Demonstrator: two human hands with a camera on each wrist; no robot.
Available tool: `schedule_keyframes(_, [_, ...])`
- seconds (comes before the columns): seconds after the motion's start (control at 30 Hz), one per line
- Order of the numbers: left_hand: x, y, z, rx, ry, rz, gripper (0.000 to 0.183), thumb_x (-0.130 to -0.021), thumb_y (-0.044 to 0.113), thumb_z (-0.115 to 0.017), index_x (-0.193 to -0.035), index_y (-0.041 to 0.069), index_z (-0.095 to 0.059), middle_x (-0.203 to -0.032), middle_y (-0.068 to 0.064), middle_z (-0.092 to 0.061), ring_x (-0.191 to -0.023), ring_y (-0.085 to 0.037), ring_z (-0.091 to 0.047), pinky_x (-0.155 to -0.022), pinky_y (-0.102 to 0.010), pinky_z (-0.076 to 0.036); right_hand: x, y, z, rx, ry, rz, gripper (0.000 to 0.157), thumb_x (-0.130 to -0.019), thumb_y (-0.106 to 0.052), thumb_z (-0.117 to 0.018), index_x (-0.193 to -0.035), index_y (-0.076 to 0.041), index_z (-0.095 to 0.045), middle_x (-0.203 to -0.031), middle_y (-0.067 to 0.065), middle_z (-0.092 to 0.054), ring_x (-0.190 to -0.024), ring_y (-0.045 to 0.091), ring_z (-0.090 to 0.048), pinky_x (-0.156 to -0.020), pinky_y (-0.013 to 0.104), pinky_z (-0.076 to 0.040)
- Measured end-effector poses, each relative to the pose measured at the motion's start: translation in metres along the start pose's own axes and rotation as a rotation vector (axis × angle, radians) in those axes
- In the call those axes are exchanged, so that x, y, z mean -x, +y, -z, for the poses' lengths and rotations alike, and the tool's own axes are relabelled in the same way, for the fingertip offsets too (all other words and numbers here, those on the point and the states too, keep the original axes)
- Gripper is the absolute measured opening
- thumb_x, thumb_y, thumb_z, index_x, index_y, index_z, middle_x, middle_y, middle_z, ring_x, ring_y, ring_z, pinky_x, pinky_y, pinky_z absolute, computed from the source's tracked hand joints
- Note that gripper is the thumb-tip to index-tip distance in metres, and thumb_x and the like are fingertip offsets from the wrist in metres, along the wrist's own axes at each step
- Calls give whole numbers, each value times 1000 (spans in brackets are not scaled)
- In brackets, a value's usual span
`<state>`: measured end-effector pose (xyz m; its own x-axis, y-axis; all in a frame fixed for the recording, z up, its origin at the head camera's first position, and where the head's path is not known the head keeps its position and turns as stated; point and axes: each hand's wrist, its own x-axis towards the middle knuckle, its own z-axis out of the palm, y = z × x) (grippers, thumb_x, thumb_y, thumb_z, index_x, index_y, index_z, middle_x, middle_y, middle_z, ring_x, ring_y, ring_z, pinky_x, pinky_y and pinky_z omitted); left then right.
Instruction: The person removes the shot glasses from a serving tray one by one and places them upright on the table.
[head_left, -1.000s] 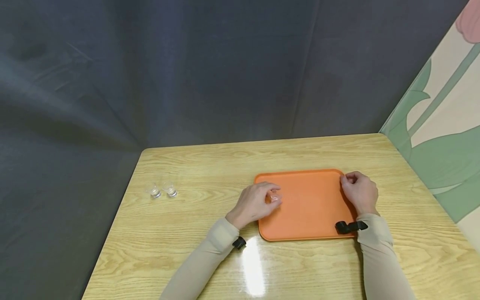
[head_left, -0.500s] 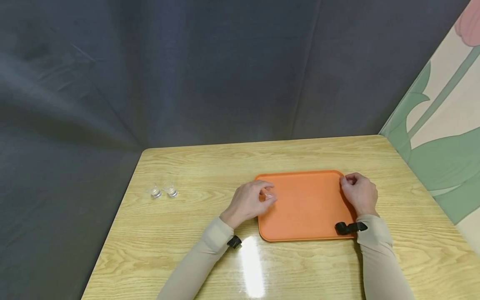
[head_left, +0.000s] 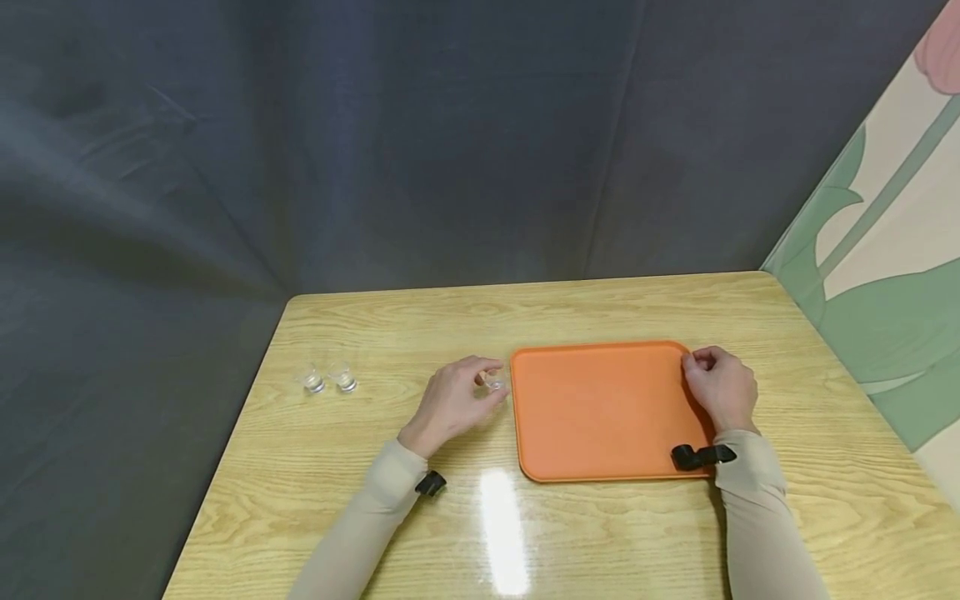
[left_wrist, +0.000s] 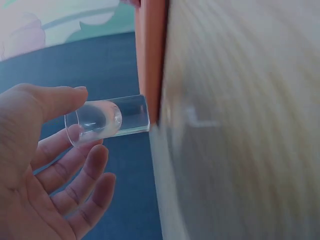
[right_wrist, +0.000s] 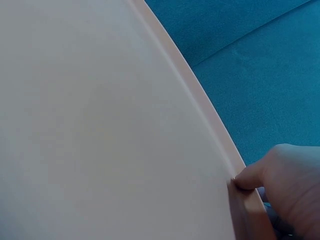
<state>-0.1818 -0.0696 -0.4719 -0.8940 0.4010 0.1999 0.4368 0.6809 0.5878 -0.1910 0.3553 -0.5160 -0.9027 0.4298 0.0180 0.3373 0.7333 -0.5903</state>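
Note:
Between thumb and fingers, my left hand [head_left: 452,402] pinches a small clear shot glass [left_wrist: 107,120] near its rim. In the left wrist view its thick base points at the tabletop, close beside the tray's edge. The orange tray [head_left: 600,417] lies flat on the table, just to the right of this hand, with nothing on it. At the tray's right rim, my right hand [head_left: 723,390] grips the edge. Its thumb [right_wrist: 250,176] presses over the rim in the right wrist view, while the other fingers are mostly hidden below.
Two more clear shot glasses, a left one [head_left: 313,382] and a right one [head_left: 345,380], stand side by side at the table's left. A dark curtain [head_left: 465,150] hangs behind the wooden table [head_left: 420,325]. A floral-patterned panel [head_left: 892,250] borders the right side.
My left hand has moved left with the shot glass, from over the tray's left part to just outside its left edge. My right hand has stayed at the tray's right rim.

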Motion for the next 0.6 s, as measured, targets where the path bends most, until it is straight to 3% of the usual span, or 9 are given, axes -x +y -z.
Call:
schedule_keyframes(0.3, [35,-45,33,-32,64,109,42,-95,29,-82,-132,9,-75,-127,-8,-77,-93,-19,-73,-77,-38,-59,0,0,1,-1,-17,-9,43,-106,-34,-56,-117,4,-71,-99,22,-72,-87,36,-63,-70,37,-38])
schedule_keyframes(0.6, [72,-87,74,-58,192,229,42,-92,21,-85,-129,5,-76,-122,-15,-77,-95,-28,-75,-76,-45,-59,0,-2,1,-5,0,-1,42,-106,-34,-57,-117,4,-72,-99,22,-73,-87,36,-64,-71,37,-38])
